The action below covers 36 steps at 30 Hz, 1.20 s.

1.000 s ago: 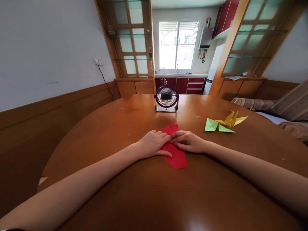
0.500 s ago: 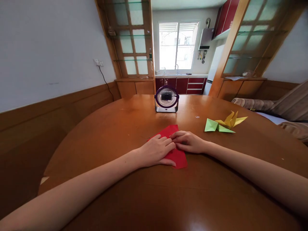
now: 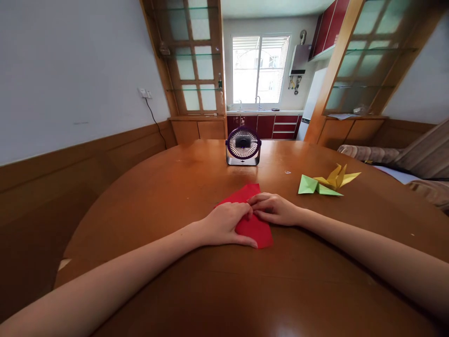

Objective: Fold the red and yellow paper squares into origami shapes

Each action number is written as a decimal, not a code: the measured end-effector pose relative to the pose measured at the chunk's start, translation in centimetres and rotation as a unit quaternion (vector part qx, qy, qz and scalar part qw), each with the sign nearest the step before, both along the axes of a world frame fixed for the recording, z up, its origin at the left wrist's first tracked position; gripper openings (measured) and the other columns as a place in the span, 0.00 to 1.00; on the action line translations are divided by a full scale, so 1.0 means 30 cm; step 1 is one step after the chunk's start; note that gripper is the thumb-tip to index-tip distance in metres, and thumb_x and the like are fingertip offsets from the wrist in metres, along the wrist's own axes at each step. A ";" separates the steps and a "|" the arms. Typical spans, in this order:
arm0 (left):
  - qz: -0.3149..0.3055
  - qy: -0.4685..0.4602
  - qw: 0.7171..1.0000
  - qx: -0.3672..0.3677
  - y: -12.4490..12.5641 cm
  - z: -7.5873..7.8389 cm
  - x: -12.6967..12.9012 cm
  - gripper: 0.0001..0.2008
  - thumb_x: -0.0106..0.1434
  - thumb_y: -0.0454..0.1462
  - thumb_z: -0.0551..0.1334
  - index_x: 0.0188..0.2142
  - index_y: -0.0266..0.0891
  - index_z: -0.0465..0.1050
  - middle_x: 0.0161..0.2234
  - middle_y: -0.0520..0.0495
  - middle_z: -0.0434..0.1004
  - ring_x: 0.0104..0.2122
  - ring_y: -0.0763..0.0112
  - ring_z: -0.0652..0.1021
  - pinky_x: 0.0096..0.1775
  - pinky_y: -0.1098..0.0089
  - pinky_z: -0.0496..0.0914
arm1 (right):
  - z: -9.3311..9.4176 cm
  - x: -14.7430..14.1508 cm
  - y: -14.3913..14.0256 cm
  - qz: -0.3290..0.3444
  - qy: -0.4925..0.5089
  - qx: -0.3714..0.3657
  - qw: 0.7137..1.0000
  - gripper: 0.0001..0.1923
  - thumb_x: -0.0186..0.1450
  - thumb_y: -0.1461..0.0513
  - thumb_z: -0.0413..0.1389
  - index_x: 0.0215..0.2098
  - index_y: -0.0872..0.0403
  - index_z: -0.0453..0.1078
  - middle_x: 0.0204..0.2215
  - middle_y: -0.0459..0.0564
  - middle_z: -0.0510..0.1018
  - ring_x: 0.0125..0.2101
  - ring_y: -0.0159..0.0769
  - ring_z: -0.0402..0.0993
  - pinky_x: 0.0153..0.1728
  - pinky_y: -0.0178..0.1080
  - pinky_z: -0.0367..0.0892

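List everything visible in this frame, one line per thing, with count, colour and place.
red paper: 1, red, flat on the table centre, under both hands
green folded paper: 1, light green, on the table to the right
yellow folded paper: 1, yellow, touching the green piece on its far side
desk fan: 1, purple rim with a silver base, far centre of the table
table: 1, brown wood, round, fills the foreground
window: 1, white frame, back wall of the kitchen
left hand: 1, pressing on the red paper
right hand: 1, fingertips on the red paper, meeting the left hand
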<state>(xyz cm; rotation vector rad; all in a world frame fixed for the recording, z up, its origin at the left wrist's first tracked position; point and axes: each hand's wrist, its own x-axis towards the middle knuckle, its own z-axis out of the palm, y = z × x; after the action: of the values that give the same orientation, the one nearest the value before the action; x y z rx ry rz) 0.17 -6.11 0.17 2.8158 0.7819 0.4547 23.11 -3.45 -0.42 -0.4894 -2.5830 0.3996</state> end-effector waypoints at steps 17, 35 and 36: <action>0.124 0.044 0.991 0.037 0.148 0.019 -0.155 0.34 0.52 0.63 0.61 0.44 0.39 0.63 0.41 0.44 0.74 0.39 0.59 0.76 0.43 0.63 0.64 | -0.013 0.005 0.004 -0.022 -0.002 0.015 1.000 0.14 0.66 0.66 0.52 0.47 0.56 0.75 0.47 0.57 0.77 0.48 0.40 0.74 0.51 0.46 0.69; 0.172 0.044 0.981 -0.082 0.227 0.055 -0.283 0.30 0.53 0.60 0.62 0.43 0.40 0.65 0.34 0.48 0.69 0.32 0.67 0.71 0.34 0.70 0.63 | -0.018 0.006 0.008 -0.015 0.005 0.020 1.000 0.13 0.66 0.66 0.52 0.47 0.56 0.75 0.47 0.57 0.77 0.49 0.40 0.73 0.51 0.46 0.69; 0.167 0.041 0.981 -0.092 0.229 0.057 -0.288 0.29 0.53 0.59 0.62 0.43 0.40 0.65 0.34 0.48 0.69 0.33 0.67 0.70 0.34 0.70 0.63 | -0.018 0.006 0.008 -0.014 0.006 0.019 1.000 0.13 0.66 0.66 0.52 0.47 0.56 0.75 0.47 0.57 0.77 0.49 0.40 0.73 0.51 0.46 0.69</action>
<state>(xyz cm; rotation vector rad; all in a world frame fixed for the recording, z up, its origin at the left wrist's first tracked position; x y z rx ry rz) -8.46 0.77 1.88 2.5521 1.2551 0.2948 23.30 -3.22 -0.96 -0.5090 -2.5644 0.3413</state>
